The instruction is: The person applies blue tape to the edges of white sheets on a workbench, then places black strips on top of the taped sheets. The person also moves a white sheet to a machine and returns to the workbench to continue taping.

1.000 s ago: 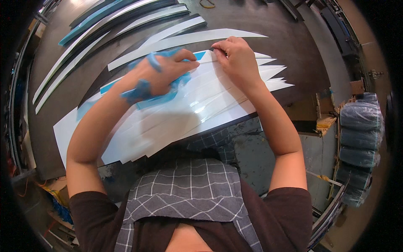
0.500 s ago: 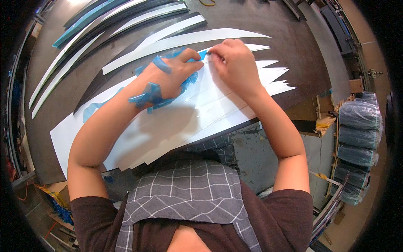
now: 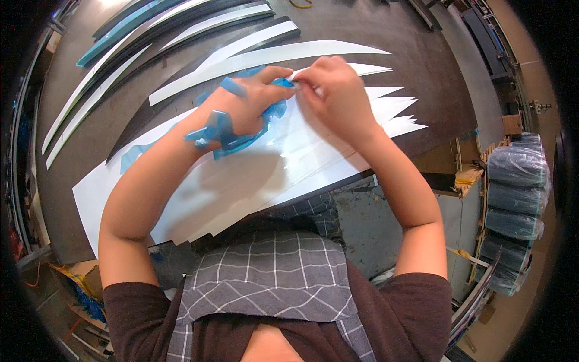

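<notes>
Crumpled strips of blue plastic film (image 3: 244,145) bunch under and around my left hand (image 3: 250,102), which is closed on them above the sheets. A few bits of film also lie across the back of that hand and its wrist. Close to its fingertips, my right hand (image 3: 338,93) is closed in a pinch; whatever lies between those fingers is too small to make out. Beneath both hands spreads a fanned stack of glossy white sheets (image 3: 301,145) with pointed right ends. Another piece of blue film (image 3: 134,155) lies on the sheets by my left forearm.
A long curved white strip (image 3: 241,63) lies just beyond the stack on the dark table (image 3: 386,30). Several curved black-and-white strips (image 3: 102,72) and a blue-covered strip (image 3: 120,35) lie at the far left. Plastic-wrapped dark bundles (image 3: 515,193) stand off the table's right side.
My right fingertips have shifted slightly left, toward my left fingers. The bit of blue film that showed between the hands is now gathered against my left fingers.
</notes>
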### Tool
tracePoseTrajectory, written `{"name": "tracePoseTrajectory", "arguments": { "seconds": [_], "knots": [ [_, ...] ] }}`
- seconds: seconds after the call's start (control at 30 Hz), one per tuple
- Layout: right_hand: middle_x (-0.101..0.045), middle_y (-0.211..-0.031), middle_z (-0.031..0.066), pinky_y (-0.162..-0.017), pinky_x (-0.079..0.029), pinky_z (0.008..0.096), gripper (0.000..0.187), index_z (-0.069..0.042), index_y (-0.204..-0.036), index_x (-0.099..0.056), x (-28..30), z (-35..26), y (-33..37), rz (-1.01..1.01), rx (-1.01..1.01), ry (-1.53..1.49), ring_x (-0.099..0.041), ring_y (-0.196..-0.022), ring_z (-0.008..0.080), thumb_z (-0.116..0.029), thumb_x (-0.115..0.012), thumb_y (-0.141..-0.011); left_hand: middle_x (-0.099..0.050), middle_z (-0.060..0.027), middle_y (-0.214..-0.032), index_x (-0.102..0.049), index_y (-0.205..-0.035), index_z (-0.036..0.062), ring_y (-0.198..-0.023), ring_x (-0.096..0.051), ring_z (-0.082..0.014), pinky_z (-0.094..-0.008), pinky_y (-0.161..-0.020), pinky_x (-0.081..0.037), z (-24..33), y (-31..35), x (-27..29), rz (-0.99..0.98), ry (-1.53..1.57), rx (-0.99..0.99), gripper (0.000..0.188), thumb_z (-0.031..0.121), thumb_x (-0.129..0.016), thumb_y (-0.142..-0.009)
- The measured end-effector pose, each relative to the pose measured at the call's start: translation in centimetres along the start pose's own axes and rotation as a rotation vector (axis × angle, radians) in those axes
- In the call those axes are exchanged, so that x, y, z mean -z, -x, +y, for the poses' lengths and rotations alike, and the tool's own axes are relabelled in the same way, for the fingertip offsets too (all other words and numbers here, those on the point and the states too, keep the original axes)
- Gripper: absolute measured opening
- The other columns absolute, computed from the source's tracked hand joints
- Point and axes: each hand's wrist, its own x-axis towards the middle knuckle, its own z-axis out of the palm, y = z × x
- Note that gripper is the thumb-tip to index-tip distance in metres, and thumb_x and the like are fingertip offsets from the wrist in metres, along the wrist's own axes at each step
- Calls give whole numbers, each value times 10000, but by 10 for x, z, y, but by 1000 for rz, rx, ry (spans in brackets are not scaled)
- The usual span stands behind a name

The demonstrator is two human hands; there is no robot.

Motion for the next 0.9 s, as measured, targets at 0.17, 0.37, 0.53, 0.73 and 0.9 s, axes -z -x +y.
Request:
{"name": "tracePoseTrajectory", "arguments": {
  "seconds": [0.17, 0.37, 0.53, 0.73, 0.9],
  "knots": [
    [-653, -826, 114, -767, -509, 398, 84, -53, -858, -731, 6, 1, 5, -62, 19, 6, -621, -839, 271, -107, -673, -831, -508, -80, -1447, -639, -1239, 101, -1104, -657, -303, -365, -904, -556, -3, -1, 0, -41, 39, 32, 592, -141, -581, -702],
    [-697, -935, 115, -787, -517, 378, 155, -11, -1018, -698, 29, 42, -12, -65, -473, -263, -660, -857, 275, -85, -606, -918, -541, -103, -1395, -599, -1264, 64, -1144, -634, -302, -347, -947, -550, -14, 5, -7, 93, 52, -89, 535, -122, -564, -763],
    [-646, -932, 106, -787, -508, 342, 165, -15, -1012, -707, 38, 78, -27, -44, -209, -82, -628, -844, 240, -87, -590, -921, -578, -147, -1298, -590, -1263, 66, -1160, -609, -314, -367, -955, -551, -19, 8, 1, 263, 74, -236, 481, -108, -581, -815],
    [-613, -967, 62, -750, -492, 297, 189, -26, -943, -721, 40, 57, -43, -398, -189, -140, -585, -838, 188, -161, -654, -830, -612, -144, -1206, -607, -1202, 61, -1083, -629, -291, -361, -900, -555, -16, 7, 8, 410, -14, -337, 418, -81, -632, -809],
    [-611, -810, 34, -687, -444, 275, 165, -33, -883, -711, 46, 57, -60, -698, -250, -231, -549, -734, 156, -176, -714, -802, -608, -103, -982, -585, -981, 66, -872, -620, -257, -340, -744, -517, -21, 13, 7, 493, -32, -267, 255, -32, -708, -781]
  ]
}}
